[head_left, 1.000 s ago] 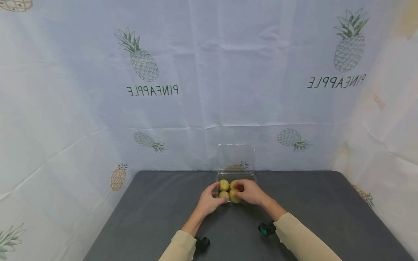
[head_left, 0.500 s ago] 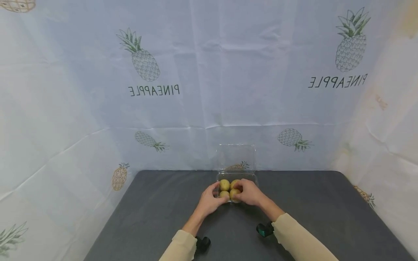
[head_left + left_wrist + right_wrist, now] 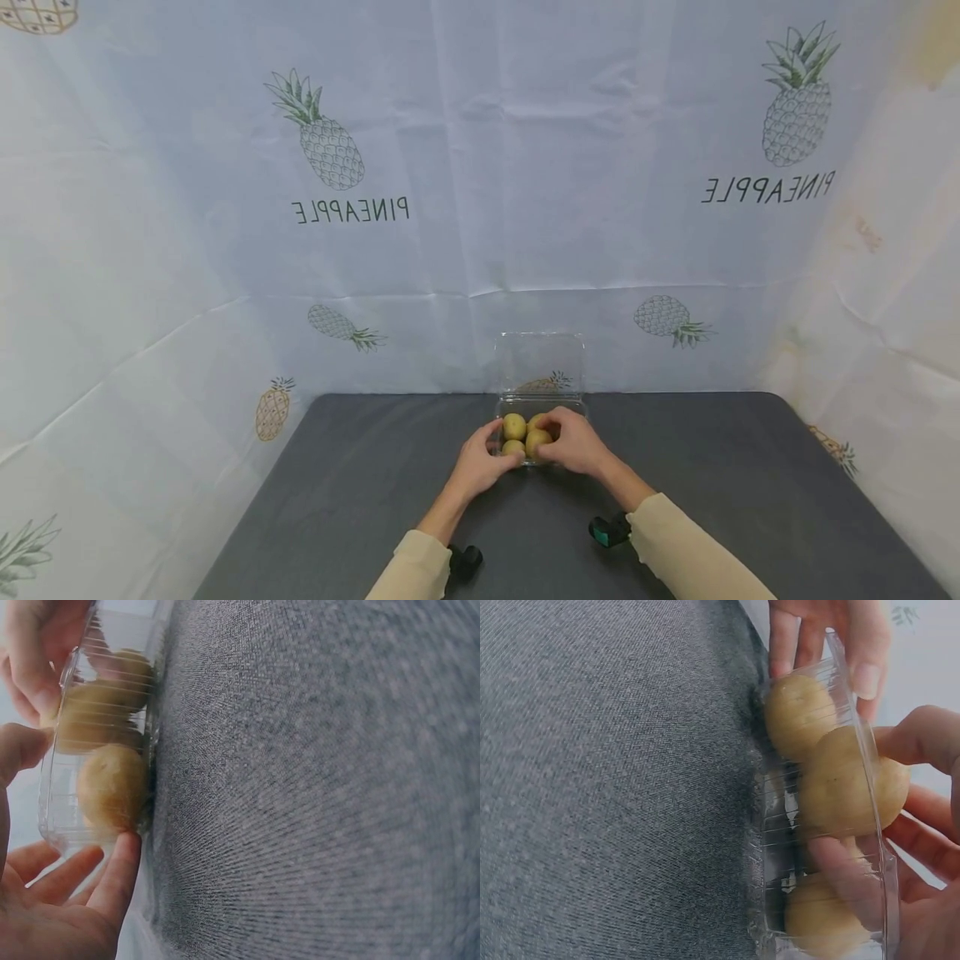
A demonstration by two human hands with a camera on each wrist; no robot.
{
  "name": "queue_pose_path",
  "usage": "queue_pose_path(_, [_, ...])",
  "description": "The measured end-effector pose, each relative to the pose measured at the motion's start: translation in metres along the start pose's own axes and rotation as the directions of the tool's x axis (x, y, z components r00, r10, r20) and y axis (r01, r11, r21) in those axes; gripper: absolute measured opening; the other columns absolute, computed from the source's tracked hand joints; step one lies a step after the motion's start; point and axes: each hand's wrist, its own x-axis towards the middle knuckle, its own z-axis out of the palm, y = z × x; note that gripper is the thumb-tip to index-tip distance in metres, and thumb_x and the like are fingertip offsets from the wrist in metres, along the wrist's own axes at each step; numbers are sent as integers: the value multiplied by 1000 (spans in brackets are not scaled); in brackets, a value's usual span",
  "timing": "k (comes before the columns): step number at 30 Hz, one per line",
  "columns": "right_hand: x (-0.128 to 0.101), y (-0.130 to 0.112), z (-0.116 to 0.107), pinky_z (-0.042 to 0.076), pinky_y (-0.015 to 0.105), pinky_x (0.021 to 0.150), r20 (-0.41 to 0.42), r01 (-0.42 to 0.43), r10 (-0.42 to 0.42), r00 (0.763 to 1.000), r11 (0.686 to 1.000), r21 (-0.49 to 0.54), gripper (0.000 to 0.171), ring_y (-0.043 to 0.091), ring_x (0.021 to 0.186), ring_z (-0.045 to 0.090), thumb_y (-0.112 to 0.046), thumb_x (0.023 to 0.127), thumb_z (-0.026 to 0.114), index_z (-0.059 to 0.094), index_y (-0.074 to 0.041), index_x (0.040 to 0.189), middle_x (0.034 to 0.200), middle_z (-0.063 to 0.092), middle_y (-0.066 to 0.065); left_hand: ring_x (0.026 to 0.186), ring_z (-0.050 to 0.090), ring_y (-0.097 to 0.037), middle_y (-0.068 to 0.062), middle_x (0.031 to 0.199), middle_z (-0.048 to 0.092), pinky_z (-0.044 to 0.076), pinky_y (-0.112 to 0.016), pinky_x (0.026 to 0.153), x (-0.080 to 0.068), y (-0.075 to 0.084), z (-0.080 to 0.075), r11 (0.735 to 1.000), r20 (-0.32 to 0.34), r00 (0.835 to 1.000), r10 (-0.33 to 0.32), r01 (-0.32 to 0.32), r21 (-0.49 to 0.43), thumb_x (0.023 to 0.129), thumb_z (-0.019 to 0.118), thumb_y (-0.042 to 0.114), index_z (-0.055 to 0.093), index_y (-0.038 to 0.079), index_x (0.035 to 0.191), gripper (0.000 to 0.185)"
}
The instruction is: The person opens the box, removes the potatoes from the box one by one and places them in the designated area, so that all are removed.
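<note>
A clear plastic clamshell box [image 3: 564,407] stands on the dark table with several potatoes [image 3: 514,427] in it. Its hinged lid [image 3: 542,354] is upright at the back. My left hand [image 3: 477,462] grips the box's left end, thumb at the front rim and fingertips along the side wall, as the left wrist view shows. With my right hand [image 3: 576,443] I hold a larger potato [image 3: 840,780] at the front right, thumb on one side and fingers on the other. In the right wrist view, part of that potato rises above the rim, and another potato [image 3: 821,919] shows through the wall below it.
A dark fabric-covered table [image 3: 375,467] spreads around the box. Behind its far edge hangs a pale curtain [image 3: 480,208] with pineapple prints. Black wrist cameras [image 3: 609,529] are worn on both wrists, under the light sleeves [image 3: 690,542].
My right hand and the front right potato have shifted slightly upward in the head view. My left hand and the box stay in place.
</note>
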Motion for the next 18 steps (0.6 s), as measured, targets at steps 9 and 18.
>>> queue_pose_path(9, [-5, -4, -8, 54, 40, 81, -44, -10, 12, 999, 999, 37, 28, 17, 94, 63, -16, 83, 82, 74, -10, 109, 104, 64, -2, 120, 60, -36, -18, 147, 50, 56, -48, 86, 0, -1, 1, 1000, 9, 1000, -5, 5, 3, 87, 79, 36, 49, 7, 150, 76])
queue_pose_path(18, [-9, -8, -25, 53, 44, 84, -60, 6, -2, 998, 998, 67, 30, 24, 100, 64, -21, 86, 81, 73, -11, 113, 109, 65, 0, 120, 60, -35, -18, 147, 50, 56, -48, 87, 1, 1, -1, 1000, 11, 1000, -11, 11, 9, 87, 78, 35, 49, 7, 150, 76])
